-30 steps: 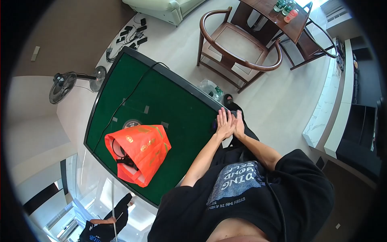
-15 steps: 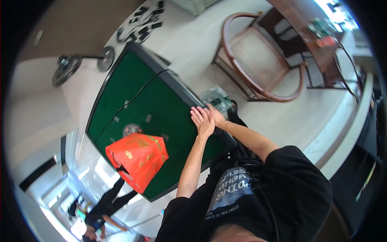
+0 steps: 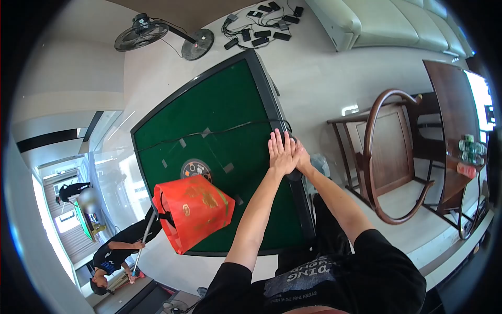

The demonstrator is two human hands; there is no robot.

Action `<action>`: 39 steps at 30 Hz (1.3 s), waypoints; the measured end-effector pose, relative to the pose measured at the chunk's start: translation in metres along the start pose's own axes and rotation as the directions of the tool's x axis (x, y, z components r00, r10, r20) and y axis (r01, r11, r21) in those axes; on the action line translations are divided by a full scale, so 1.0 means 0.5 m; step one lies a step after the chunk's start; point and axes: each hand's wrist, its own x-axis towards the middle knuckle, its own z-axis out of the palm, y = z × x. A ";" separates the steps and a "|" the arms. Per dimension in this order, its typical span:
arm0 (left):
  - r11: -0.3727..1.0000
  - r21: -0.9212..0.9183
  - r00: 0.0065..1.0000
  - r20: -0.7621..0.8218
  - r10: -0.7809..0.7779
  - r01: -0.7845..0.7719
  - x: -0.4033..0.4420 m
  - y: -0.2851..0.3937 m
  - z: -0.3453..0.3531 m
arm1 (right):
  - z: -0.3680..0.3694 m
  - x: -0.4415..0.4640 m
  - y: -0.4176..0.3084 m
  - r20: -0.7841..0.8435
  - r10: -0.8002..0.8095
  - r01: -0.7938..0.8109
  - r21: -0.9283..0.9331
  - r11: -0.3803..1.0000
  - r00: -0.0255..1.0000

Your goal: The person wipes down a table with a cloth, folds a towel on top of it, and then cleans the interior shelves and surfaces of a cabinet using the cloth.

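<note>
My left hand (image 3: 283, 156) lies flat over the dark rim (image 3: 301, 209) of a green-topped table (image 3: 235, 99), its fingers stretched out. Pressed close against it is my right hand (image 3: 303, 155), whose fingers are mostly hidden behind the left one and the rim. Something dark shows around both hands; I cannot make out whether it is a separate item or part of the rim. A black cord (image 3: 225, 126) crosses the green surface and reaches the rim just beyond my fingers. Left of my forearm stands a red bag (image 3: 193, 212), next to a round centre panel (image 3: 197, 170).
A wooden armchair (image 3: 389, 152) is on the right, beside a wooden table (image 3: 452, 120) with bottles. Beyond the green table are a standing fan (image 3: 198, 44), several black devices with cables (image 3: 261, 34) and a pale sofa (image 3: 387, 26). Another person (image 3: 112, 256) holds a pole (image 3: 144, 243) at left.
The view has turned, showing more of the sofa and the other person. Both hands have moved along the rim towards the cord, staying together.
</note>
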 end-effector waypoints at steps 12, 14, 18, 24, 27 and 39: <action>0.998 0.051 0.998 -0.050 0.050 -0.047 0.064 0.016 -0.022 | 0.016 0.062 0.043 0.070 -0.032 0.026 0.086 0.996 0.997; 0.996 0.055 0.996 -0.046 0.075 -0.073 0.060 0.014 -0.045 | 0.023 0.047 0.067 0.089 -0.044 0.034 0.111 0.993 0.995; 0.988 0.081 0.976 -0.164 0.141 -0.129 0.028 0.018 -0.011 | 0.019 -0.011 0.096 0.124 -0.057 0.033 0.186 0.982 0.991; 0.953 0.209 0.970 -0.058 0.238 -0.221 -0.082 0.072 0.038 | 0.030 -0.174 0.151 0.153 -0.024 -0.018 0.266 0.964 0.988; 0.931 0.229 0.958 0.052 0.281 -0.285 -0.169 0.106 0.084 | 0.044 -0.293 0.164 0.164 -0.007 -0.042 0.292 0.955 0.986; 0.841 0.333 0.901 0.241 0.361 -0.427 -0.525 0.225 0.299 | 0.119 -0.736 0.266 0.419 -0.082 0.062 0.061 0.996 0.904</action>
